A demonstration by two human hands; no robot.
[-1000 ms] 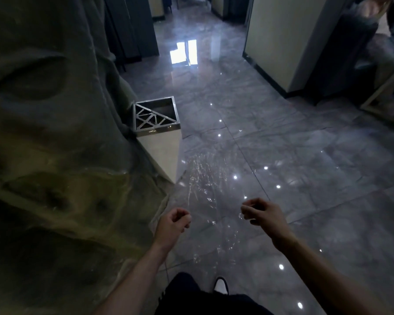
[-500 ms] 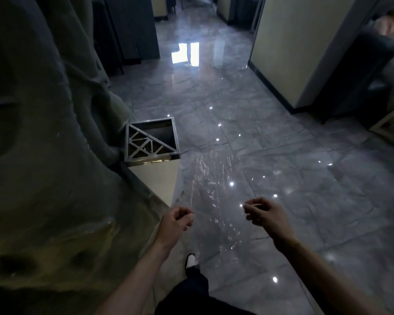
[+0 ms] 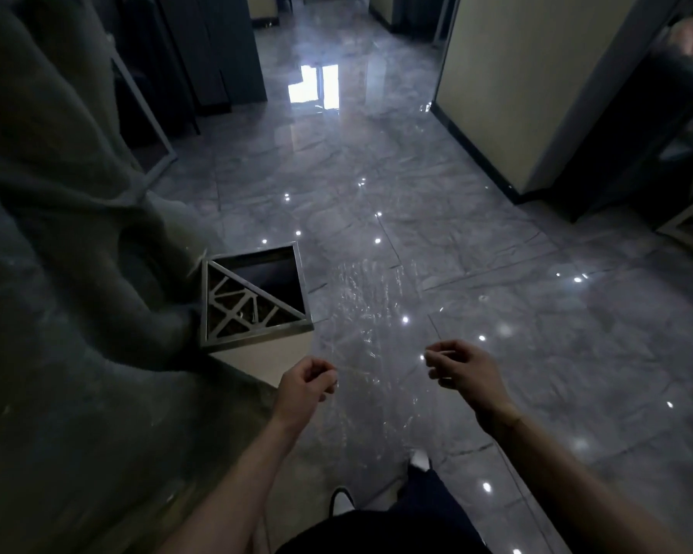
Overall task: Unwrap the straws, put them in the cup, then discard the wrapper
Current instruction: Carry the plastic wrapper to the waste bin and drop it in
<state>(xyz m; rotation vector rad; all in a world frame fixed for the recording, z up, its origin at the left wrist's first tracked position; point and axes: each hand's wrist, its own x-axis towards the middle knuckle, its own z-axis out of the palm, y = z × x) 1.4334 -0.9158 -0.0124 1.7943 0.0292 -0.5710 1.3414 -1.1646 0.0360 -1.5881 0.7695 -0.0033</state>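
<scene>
A person is standing in a dim hallway, both bare forearms reaching out over a glossy grey tiled floor [image 3: 477,241]. At far left a draped, greyish-green mass [image 3: 57,273] is filling the side of the scene, its lower folds running down beside a square metal bin [image 3: 253,301]. The bin is sitting against the drape, its top half covered by a triangular lattice and the other half showing a dark opening; its pale side is tapering downward toward the floor.

Just right of the bin and nearer the person, the left hand [image 3: 303,387] is hovering with its fingers curled in and thumb meeting fingertips, pinching one end of the wrapper [image 3: 371,337]. The wrapper is a clear, crinkled sheet, barely visible, glinting as it is hanging stretched between the two hands, above the floor and to the right of the bin opening, not inside it. The right hand [image 3: 463,369] is holding the opposite end, thumb and forefinger pinched together and the other fingers curled beneath.

Below the hands, dark trousers and the toes of white shoes [image 3: 419,459] are showing against the tiles. No straws or cup are appearing here. Farther right, a cream-coloured wall [image 3: 517,82] with a dark base is standing at the corridor's edge, and ceiling lights are reflecting as bright dots across the floor.
</scene>
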